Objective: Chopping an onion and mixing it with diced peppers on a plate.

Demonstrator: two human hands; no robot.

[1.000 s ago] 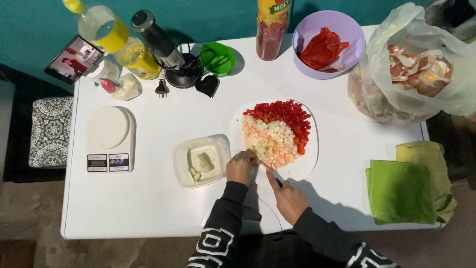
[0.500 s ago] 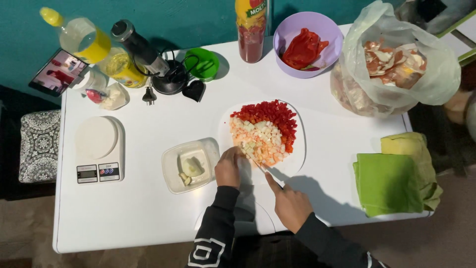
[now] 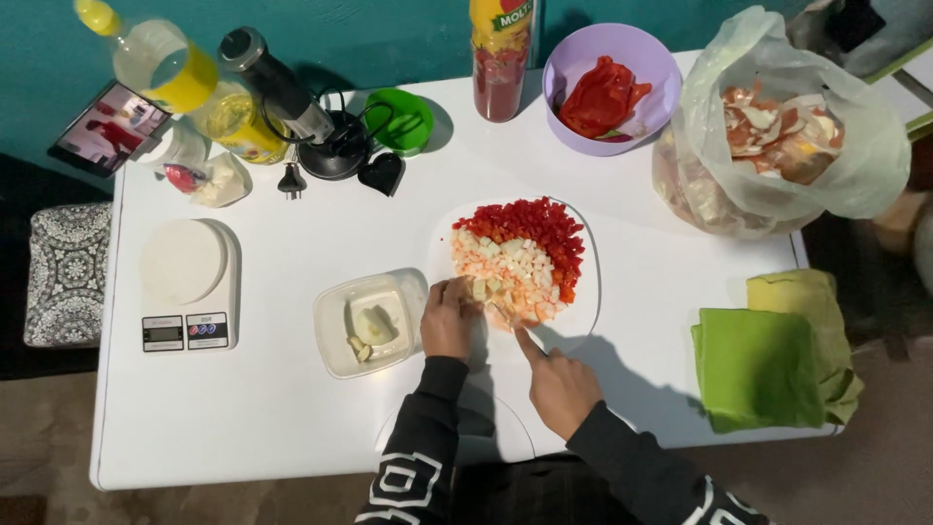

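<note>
While hands work at plate, tub just beside, cloths right.

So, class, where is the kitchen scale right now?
In the head view, the scale sits near the table's left edge, left of the plastic tub.

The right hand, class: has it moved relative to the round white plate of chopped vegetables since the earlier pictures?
No. The right hand remains just below the round white plate, by its lower rim, as before; only the camera view has shifted.
</note>
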